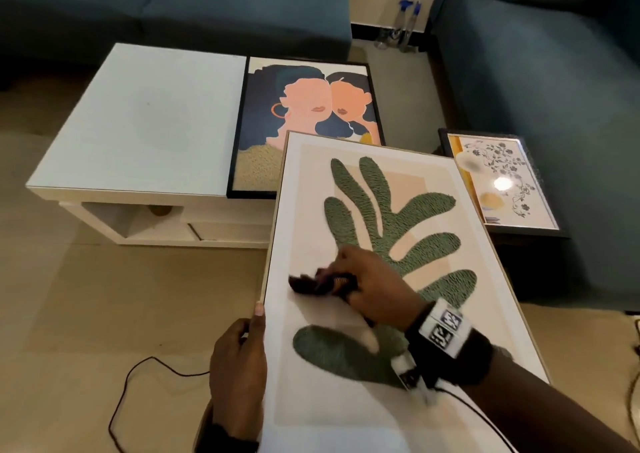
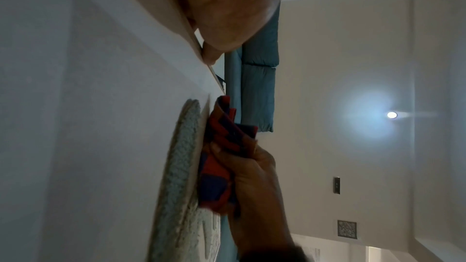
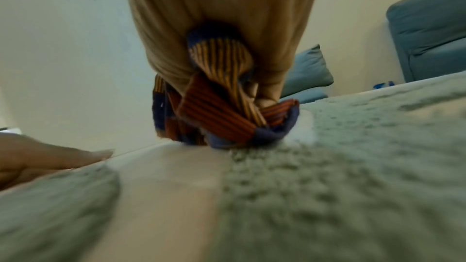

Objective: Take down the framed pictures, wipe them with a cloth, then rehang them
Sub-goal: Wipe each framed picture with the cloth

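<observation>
Nearby, white table bears portrait picture; teal sofas around

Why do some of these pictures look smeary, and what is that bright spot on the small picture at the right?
Head view: the right hand and cloth smear from motion; the spot is lamp glare on the floral picture. Left wrist view: a ceiling light flares, leaving the rest dim. Right wrist view: the leaf picture is blurred.

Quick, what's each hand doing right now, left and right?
Left hand: grips the leaf picture by its left edge.
Right hand: holds a bunched cloth against the picture's front.
</observation>
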